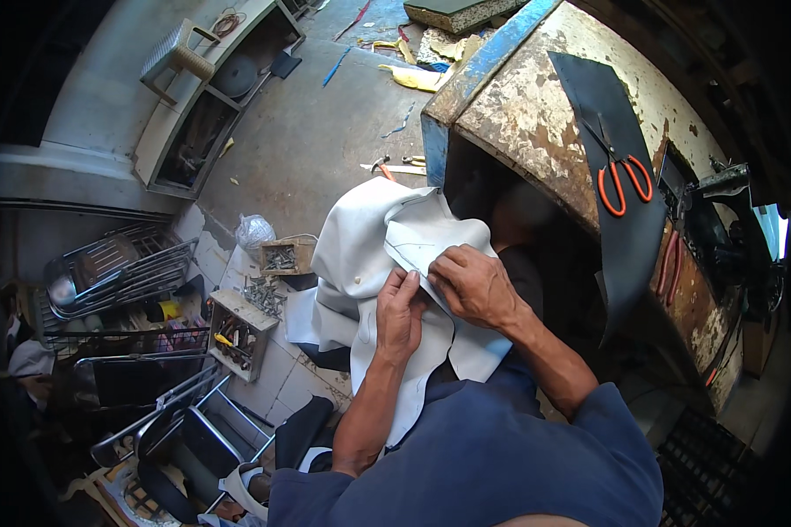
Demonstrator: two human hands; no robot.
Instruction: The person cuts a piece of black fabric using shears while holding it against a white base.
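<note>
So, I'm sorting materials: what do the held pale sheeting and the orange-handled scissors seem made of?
Pale sheeting: perhaps vinyl or leather, smooth and fairly matte, from its soft, rounded folds.
Scissors: blades apparently dull metal, thin and pointed; handles likely plastic, evenly orange.

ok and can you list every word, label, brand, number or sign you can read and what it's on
None that I can read.
White sheet in the left hand: a thin dark line, no letters I can make out.
Scissors and pliers: any markings are too small to read.
</note>
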